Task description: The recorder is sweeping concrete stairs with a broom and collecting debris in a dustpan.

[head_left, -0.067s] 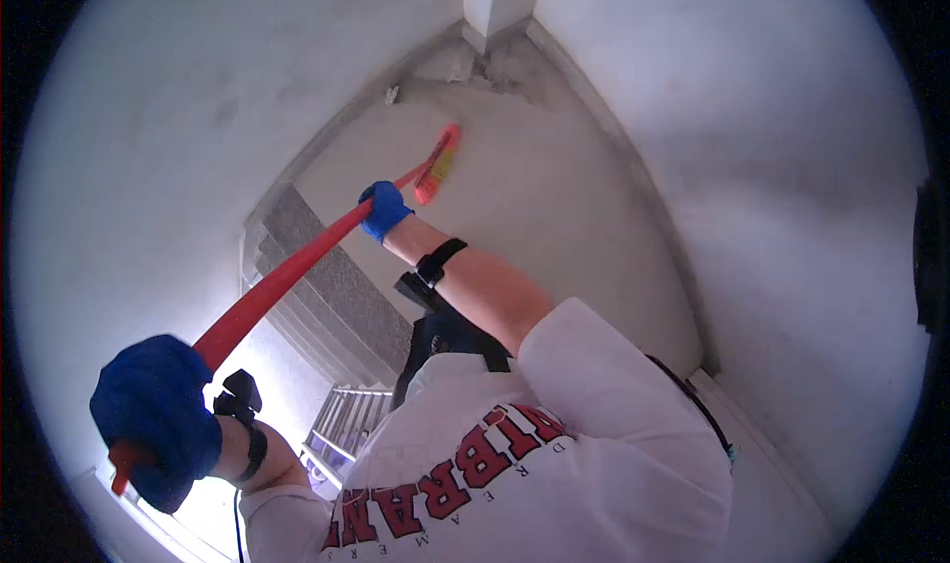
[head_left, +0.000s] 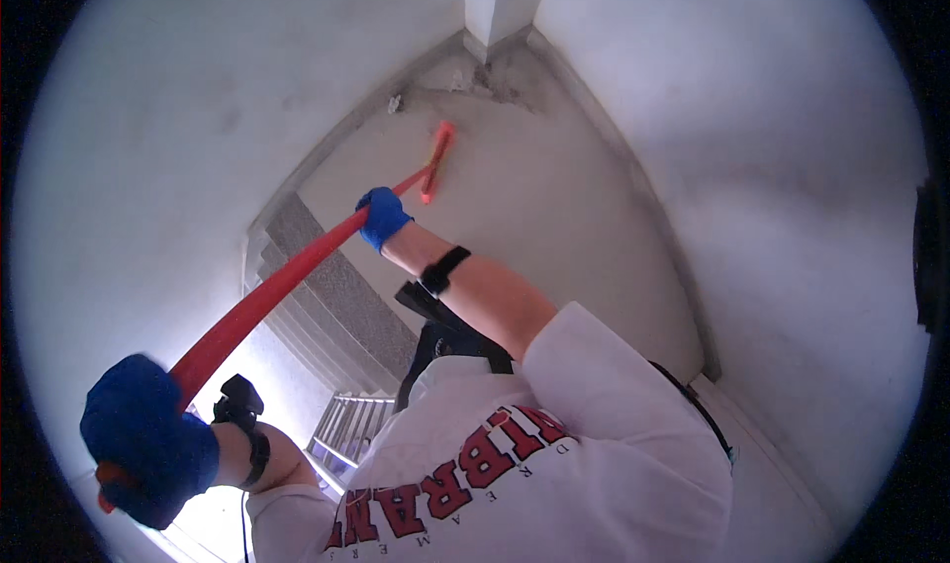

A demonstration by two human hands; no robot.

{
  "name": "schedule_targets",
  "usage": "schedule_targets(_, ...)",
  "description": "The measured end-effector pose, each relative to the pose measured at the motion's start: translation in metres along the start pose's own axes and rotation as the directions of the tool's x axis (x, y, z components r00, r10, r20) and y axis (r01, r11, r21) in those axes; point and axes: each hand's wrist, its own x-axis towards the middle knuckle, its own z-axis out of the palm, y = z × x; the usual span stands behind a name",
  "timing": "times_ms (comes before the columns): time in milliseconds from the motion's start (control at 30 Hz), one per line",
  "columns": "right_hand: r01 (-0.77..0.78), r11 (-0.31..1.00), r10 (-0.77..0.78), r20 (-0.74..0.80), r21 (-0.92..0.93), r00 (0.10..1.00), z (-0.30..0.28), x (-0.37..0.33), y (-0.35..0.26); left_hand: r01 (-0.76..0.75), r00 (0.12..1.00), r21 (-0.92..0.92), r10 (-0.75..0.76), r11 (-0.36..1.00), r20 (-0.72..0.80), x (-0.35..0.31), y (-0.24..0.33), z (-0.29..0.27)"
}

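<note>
I hold a long-handled broom [head_left: 272, 288] slantwise across my front. My left hand [head_left: 148, 442], in a blue glove, is closed round the upper end of the red handle, whose tip pokes out below the fist. Farther down the handle, my right hand [head_left: 384, 217], also gloved in blue, is wrapped round it. Beyond that hand the red-orange broom head [head_left: 437, 162] is over the pale landing floor [head_left: 554, 217]; whether its bristles touch the floor I cannot tell.
Grey stairs [head_left: 327, 276] drop away at the left, with a metal railing [head_left: 348, 426] below them. Walls with dark skirting enclose the landing. Dirt [head_left: 480, 83] lies in the far corner, and a small crumpled scrap [head_left: 395, 104] sits by the left wall.
The broom head has shifted slightly left. My left hand has moved a little left with the handle's upper end, while my right hand has stayed nearly in place.
</note>
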Motion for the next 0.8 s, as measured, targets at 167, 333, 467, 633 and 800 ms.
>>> schedule_targets(167,0.159,0.986,-0.147,-0.177,0.055,0.973,-0.051,-0.01,0.009,-0.336,0.915,0.709,0.392,0.62,0.091,-0.012,-0.01,0.026)
schedule_targets(333,-0.143,0.873,0.161,-0.002,-0.467,0.987,-0.202,-0.033,0.119,0.619,0.779,-0.497,-0.398,0.608,0.484,-0.076,-0.062,0.092)
schedule_targets(467,-0.178,0.686,0.24,-0.012,-0.705,0.971,-0.26,-0.035,0.132,0.755,0.622,-0.305,-0.489,0.58,0.611,-0.114,-0.098,0.135)
schedule_targets(633,0.115,0.526,0.125,0.21,-0.843,0.97,-0.268,0.054,0.122,0.77,0.573,-0.108,-0.607,0.629,0.55,-0.067,-0.112,0.158)
schedule_targets(800,0.149,0.852,0.034,0.336,-0.502,0.941,-0.23,0.139,0.019,0.427,0.861,-0.143,-0.352,0.893,0.368,0.019,-0.054,0.177)
